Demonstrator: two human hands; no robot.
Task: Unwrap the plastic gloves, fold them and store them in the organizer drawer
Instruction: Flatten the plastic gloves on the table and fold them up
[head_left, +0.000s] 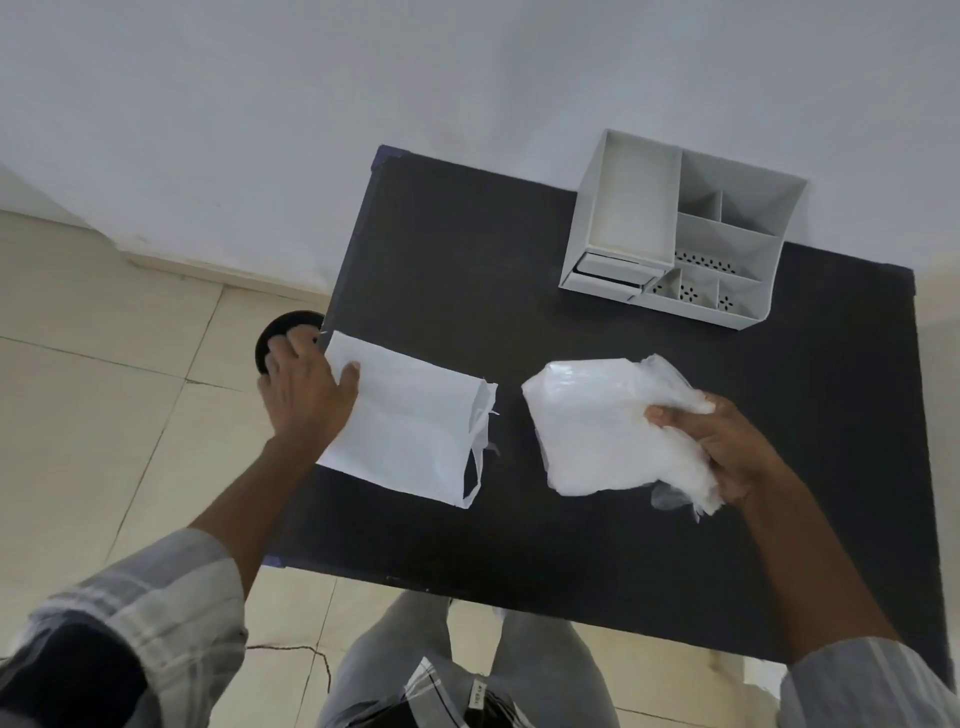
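Note:
A thick stack of clear plastic gloves (597, 421) rests on the right half of the black table (467, 234). My right hand (727, 452) grips the stack at its right edge, thumb on top. A flat white woven bag (410, 426) lies at the table's left edge, its open mouth facing right. My left hand (306, 395) lies on the bag's left end, fingers spread, thumb on the fabric. The white desk organizer (675, 228) stands at the back right, with its small drawer (613, 273) at the front left corner.
The table stands against a white wall. A round black object (272, 332) sits on the tiled floor just left of the table, behind my left hand. A clear plastic wrapper (436, 691) lies on my lap below the table's front edge.

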